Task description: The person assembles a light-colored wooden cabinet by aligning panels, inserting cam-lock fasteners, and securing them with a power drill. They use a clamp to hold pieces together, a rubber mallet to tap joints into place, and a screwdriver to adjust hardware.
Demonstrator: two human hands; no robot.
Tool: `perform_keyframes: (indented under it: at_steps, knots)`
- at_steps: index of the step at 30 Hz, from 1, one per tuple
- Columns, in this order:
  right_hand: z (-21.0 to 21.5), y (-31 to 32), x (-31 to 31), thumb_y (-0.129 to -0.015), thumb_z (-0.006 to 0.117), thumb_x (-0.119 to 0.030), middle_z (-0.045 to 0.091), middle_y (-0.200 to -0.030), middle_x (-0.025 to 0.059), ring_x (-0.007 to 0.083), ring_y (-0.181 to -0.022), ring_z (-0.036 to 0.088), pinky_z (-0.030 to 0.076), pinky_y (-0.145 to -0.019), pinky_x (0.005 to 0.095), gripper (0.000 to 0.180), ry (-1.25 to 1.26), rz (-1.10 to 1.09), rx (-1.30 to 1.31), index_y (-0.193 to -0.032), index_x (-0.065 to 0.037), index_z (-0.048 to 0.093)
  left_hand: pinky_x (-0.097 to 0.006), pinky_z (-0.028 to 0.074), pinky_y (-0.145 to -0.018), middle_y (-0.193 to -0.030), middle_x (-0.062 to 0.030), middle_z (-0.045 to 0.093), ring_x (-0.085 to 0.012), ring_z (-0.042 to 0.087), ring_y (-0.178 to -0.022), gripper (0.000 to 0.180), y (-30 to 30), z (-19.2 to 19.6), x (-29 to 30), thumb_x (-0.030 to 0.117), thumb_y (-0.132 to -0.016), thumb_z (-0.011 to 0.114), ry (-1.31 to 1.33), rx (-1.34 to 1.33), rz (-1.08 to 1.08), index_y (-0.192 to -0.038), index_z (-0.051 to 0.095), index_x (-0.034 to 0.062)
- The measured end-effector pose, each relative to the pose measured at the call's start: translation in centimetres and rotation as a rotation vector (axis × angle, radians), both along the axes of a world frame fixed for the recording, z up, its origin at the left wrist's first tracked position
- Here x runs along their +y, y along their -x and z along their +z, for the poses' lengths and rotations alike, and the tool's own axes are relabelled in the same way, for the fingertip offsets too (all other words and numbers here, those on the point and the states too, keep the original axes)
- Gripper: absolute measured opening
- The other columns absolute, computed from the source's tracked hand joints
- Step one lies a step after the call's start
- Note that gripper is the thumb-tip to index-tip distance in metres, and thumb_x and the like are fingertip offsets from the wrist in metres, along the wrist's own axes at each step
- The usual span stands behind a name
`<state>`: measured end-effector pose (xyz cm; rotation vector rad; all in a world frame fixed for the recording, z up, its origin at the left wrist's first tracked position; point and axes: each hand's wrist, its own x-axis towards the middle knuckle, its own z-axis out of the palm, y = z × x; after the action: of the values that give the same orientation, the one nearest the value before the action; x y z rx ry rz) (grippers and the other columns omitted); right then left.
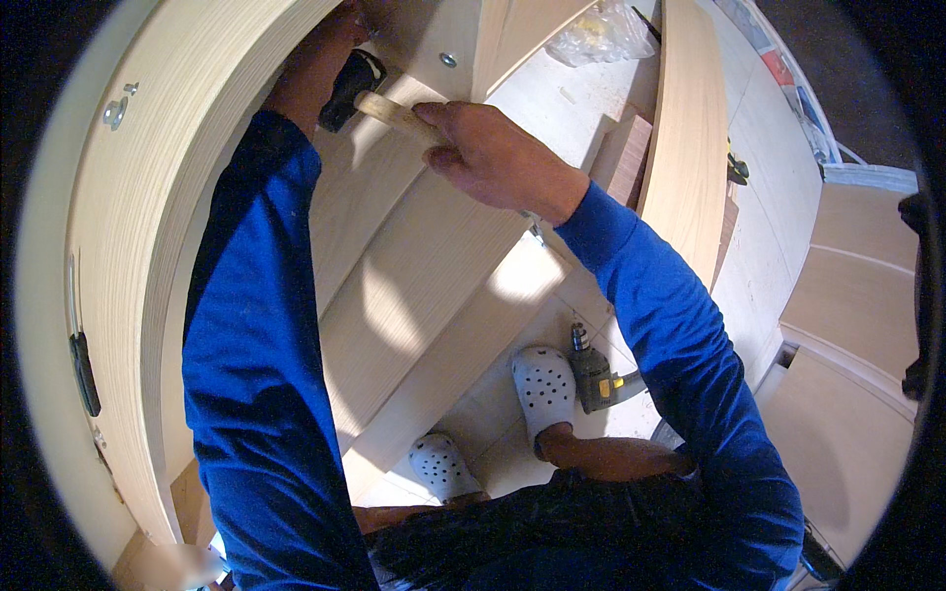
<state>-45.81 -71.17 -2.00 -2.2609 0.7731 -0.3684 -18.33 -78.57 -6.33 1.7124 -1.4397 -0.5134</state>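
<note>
My right hand [480, 153] is closed around the pale wooden handle of a mallet [394, 114]. Its black head [352, 91] lies close beside my left wrist, over light wood-grain boards [434, 261]. At the top of the view my left hand [340, 32] reaches in against an upright panel [419, 44], deep in shadow. The fingers of that hand are hidden, so whether it grips anything does not show. A round metal fitting [448, 60] sits in the panel near the mallet.
A cordless drill [594, 379] rests on the tiled floor beside my clogs [543, 386]. At left, a black-handled screwdriver [85, 374] lies along a curved-looking panel [118, 227]. A long board [680, 128], brown wood pieces [623, 163] and a clear plastic bag [601, 34] lie to the right.
</note>
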Motion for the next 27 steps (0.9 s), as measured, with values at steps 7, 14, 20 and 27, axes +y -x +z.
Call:
perform_keyframes:
  at_steps: [7,14,20,27]
  knots:
    - [-0.4,-0.1,0.0,-0.091,0.066,-0.012,0.068,-0.099,0.0307,0.0490,-0.098,0.066,0.054,-0.087,0.0531,0.039,-0.033,0.000,-0.005,-0.126,0.004,0.059,-0.039,0.056,-0.084,-0.105,-0.0137,0.069,-0.0245,0.068,-0.095,0.032,-1.0,-0.3,0.2,0.031,-0.097,0.066,-0.008,0.359,-0.154,-0.115,0.066,0.0039]
    - [-0.8,0.0,0.3,-0.091,0.065,-0.011,0.068,-0.100,0.0307,0.0494,-0.099,0.066,0.054,-0.088,0.0533,0.040,-0.059,0.001,-0.039,-0.127,0.004,0.058,-0.040,0.057,-0.084,-0.106,-0.0142,0.069,-0.0250,0.069,-0.096,0.033,-1.5,-2.2,-1.1,0.031,-0.097,0.067,0.032,0.442,-0.125,-0.115,0.066,0.0038]
    - [-1.0,-0.6,-0.2,-0.092,0.065,-0.012,0.067,-0.100,0.0309,0.0495,-0.098,0.066,0.053,-0.087,0.0541,0.035,-0.001,-0.052,-0.034,-0.122,0.005,0.059,-0.040,0.058,-0.084,-0.106,-0.0146,0.068,-0.0254,0.070,-0.097,0.034,-1.8,-2.8,-1.6,0.032,-0.097,0.068,0.046,0.517,-0.104,-0.116,0.065,0.0037]
    - [-1.0,-0.1,0.3,-0.091,0.066,-0.013,0.068,-0.101,0.0314,0.0490,-0.098,0.066,0.053,-0.086,0.0542,0.037,-0.066,0.006,0.014,-0.123,0.005,0.058,-0.041,0.059,-0.087,-0.110,-0.0166,0.069,-0.0268,0.071,-0.099,0.037,-2.1,-2.9,-0.2,0.033,-0.097,0.069,0.131,0.517,-0.208,-0.117,0.064,0.0026]
